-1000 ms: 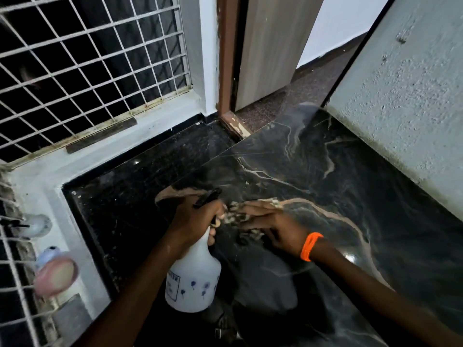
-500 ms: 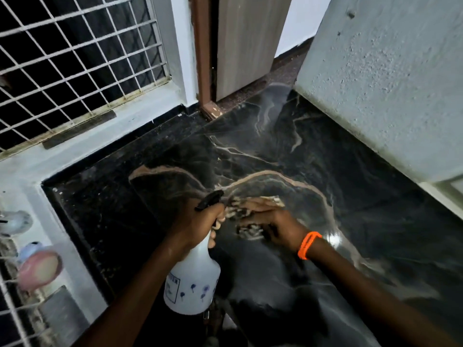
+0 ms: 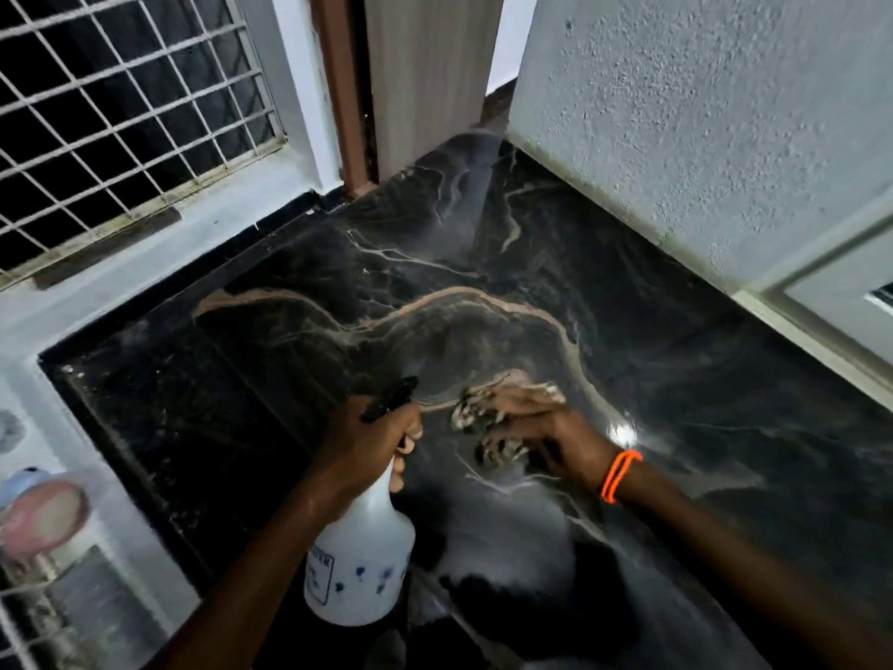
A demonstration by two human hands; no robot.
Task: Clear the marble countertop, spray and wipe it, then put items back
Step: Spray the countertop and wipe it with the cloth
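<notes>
Gripped by its neck in the left hand (image 3: 367, 447), a white plastic spray bottle with a black trigger head (image 3: 360, 548) hangs tilted over the near-left part of the black marble countertop with tan veins (image 3: 531, 263), nozzle towards the slab's middle. Just right of the bottle, the right hand (image 3: 546, 427) lies spread, palm down, pressing a mottled brown-and-cream cloth (image 3: 493, 427) flat against the marble; the cloth shows between and ahead of the fingers. An orange band (image 3: 619, 476) circles the right wrist. Left of the countertop stands a window with a white metal grille (image 3: 121, 108); behind it a brown wooden door frame (image 3: 340, 89); right of it a rough grey plastered wall (image 3: 700, 113).
</notes>
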